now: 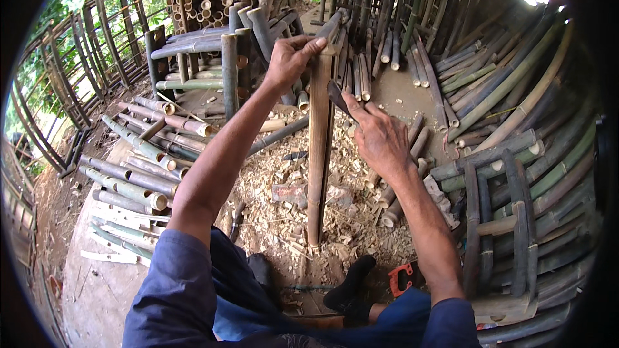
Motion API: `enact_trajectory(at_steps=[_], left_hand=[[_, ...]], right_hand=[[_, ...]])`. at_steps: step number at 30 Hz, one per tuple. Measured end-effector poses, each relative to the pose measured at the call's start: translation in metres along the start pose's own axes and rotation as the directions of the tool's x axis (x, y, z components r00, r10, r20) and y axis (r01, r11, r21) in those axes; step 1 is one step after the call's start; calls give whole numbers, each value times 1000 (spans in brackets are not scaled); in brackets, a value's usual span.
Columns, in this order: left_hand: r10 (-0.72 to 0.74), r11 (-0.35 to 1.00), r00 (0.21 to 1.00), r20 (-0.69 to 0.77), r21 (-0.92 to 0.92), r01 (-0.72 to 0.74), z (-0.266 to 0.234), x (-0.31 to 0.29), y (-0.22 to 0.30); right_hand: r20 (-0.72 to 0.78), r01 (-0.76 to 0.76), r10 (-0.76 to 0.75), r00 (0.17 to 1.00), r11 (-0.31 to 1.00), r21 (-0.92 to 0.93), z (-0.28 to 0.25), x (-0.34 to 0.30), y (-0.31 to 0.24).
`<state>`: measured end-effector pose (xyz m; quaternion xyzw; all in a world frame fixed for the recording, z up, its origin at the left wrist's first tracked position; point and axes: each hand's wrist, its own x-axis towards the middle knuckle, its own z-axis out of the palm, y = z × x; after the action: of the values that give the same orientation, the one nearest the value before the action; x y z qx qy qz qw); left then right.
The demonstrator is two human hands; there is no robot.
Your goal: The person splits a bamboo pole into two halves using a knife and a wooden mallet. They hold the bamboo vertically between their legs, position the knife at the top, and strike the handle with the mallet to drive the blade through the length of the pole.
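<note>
A long split bamboo slat, pale brown with a dark edge, stands upright in front of me, its lower end among the shavings. My left hand is closed round its top end, thumb across the tip. In my right hand is a dark, short-bladed knife, its tip at the right edge of the slat near the top. The index finger lies stretched along the knife; the palm hides most of its handle.
Wood shavings cover the ground around a flat block. A red-handled saw lies by my right leg. Cut bamboo poles are piled at left; more poles and a bamboo frame stand at right. Behind is a bamboo bench.
</note>
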<state>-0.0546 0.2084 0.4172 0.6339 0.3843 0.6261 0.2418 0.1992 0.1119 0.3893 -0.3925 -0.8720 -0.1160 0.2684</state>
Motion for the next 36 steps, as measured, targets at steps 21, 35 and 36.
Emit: enact_trajectory(at_steps=[21, 35, 36], left_hand=[[-66, 993, 998, 1, -95, 66, -29, 37, -56], [-128, 985, 991, -40, -124, 122, -13, 37, -55], [-131, 984, 990, -59, -131, 122, -15, 38, -57]], right_hand=[[302, 6, -34, 953, 996, 93, 103, -91, -15], [371, -31, 7, 929, 998, 58, 117, -128, -23], [368, -38, 14, 930, 997, 60, 119, -127, -27]])
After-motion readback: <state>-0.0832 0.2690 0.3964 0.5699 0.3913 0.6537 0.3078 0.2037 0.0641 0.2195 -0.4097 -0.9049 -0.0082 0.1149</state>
